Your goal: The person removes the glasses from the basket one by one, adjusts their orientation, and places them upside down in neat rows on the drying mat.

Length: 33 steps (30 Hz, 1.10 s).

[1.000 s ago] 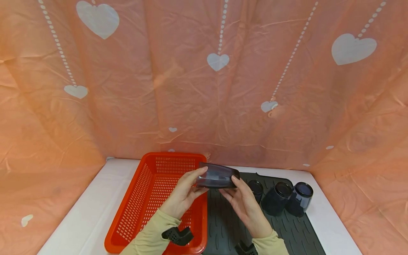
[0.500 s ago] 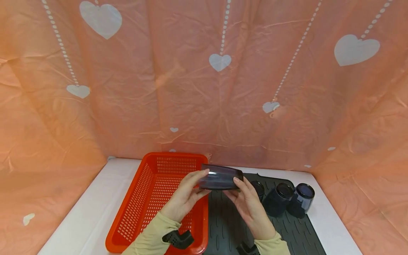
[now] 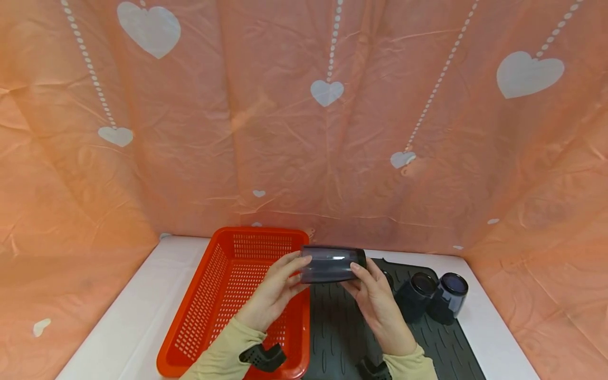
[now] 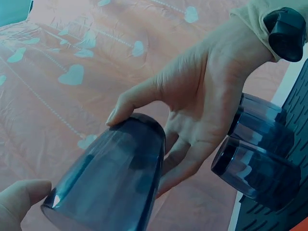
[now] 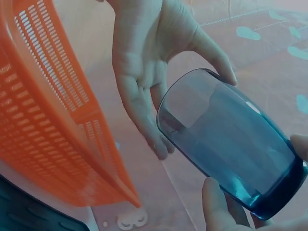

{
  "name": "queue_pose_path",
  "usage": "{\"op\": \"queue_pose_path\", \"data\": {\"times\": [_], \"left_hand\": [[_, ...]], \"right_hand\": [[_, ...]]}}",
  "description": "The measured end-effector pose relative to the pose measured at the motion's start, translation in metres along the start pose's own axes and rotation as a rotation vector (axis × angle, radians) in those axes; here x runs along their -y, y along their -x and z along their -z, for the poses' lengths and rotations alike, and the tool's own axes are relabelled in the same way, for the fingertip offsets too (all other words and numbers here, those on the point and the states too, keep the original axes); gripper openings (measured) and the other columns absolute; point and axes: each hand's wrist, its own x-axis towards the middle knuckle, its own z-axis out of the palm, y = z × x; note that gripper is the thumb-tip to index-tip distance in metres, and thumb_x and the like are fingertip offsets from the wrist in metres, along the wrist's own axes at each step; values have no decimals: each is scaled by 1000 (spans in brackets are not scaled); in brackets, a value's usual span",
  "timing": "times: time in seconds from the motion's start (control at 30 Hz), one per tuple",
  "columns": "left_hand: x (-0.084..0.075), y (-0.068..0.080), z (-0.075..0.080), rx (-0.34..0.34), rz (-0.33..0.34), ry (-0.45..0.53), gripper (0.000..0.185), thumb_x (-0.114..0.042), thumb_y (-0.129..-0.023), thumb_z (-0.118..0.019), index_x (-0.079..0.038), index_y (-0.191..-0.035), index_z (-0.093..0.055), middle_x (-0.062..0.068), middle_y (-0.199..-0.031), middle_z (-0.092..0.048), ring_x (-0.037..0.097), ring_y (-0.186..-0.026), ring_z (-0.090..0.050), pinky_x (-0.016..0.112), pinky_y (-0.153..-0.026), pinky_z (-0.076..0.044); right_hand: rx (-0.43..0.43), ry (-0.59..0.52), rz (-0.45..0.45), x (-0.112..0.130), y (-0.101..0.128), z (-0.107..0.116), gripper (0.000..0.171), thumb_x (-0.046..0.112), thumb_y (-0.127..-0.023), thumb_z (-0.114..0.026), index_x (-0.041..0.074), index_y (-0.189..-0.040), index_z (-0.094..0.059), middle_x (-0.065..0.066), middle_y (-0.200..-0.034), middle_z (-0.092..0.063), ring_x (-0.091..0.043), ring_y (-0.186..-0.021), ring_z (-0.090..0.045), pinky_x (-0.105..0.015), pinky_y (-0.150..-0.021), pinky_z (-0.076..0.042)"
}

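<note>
A dark tinted drinking glass [image 3: 330, 265] lies on its side in the air, held between both hands. My left hand [image 3: 277, 290] grips its open rim end, thumb on the near side and fingers underneath. At the thick base end, my right hand [image 3: 377, 306] holds it between thumb and fingers. The right wrist view shows the glass [image 5: 226, 139] as see-through, with nothing inside it. Beneath the hands are the edge of a red basket [image 3: 306, 327] and a dark ridged mat [image 3: 332, 338].
Upside-down glasses of the same kind, such as the one at the right [image 3: 446, 300], stand on the mat's right side; one is mostly hidden behind my right hand. Basket and mat sit side by side on a white table [image 3: 114, 311]. An orange heart-patterned curtain [image 3: 285, 132] encloses the back and sides.
Both hands keep their hold on the glass. It has shifted slightly right and turned to lie more level, and the right hand now covers more of the nearest standing glass.
</note>
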Motion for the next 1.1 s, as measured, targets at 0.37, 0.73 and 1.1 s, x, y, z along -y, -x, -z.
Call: {"op": "queue_pose_path", "data": {"times": [0.37, 0.73, 1.1], "left_hand": [[-5, 1, 3, 68, 17, -68, 57, -21, -90, -64, -1, -138, -40, 7, -117, -54, 22, -91, -54, 39, -93, -42], [-5, 3, 8, 115, 53, -93, 56, -22, -90, -65, -3, -138, -44, 13, -130, -46, 28, -102, -54, 43, -99, -41], [-11, 7, 20, 160, 37, -95, 52, -17, -95, -58, 1, -141, -41, 16, -135, -47, 37, -118, -52, 48, -104, -36]], "right_hand": [[-54, 150, 109, 10, 5, -4, 46, 3, -90, -63, 5, -132, -46, -7, -117, -54, -16, -95, -59, -37, -87, -48], [-67, 264, 161, 15, 10, 2, 44, 3, -89, -64, 6, -130, -48, -5, -118, -54, -17, -102, -53, -36, -87, -47], [-85, 343, 230, 21, 11, 9, 47, 0, -88, -65, 3, -132, -48, -4, -120, -54, -14, -105, -52, -27, -84, -48]]}}
